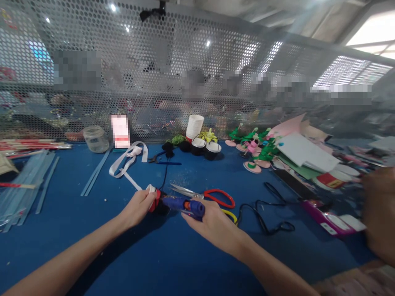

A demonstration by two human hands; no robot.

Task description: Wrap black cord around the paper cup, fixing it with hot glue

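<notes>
Blue plastic glue gun [185, 206], nozzle at a small red-and-black piece [158, 202] above the middle of the blue table [138, 263]; the left hand [140, 209] pinches the piece between thumb and fingers at its white end, and the right hand [210, 222] is wrapped round the gun, though whether its trigger is pressed cannot be told; a black cord [166, 174] leads from the piece toward a dark clump [168, 149], and a white ribbon [119, 170] trails from the left hand; judged from this, the work on the piece is partly done, since red shows beside the black, cord and ribbon seem uncut, and no handle is visible; two black-and-white cups [198, 146] with thin handles, near a stack of white cups [195, 125], look complete and perhaps comparable; scissors [219, 198] lie open just beyond the right hand, untouched.
</notes>
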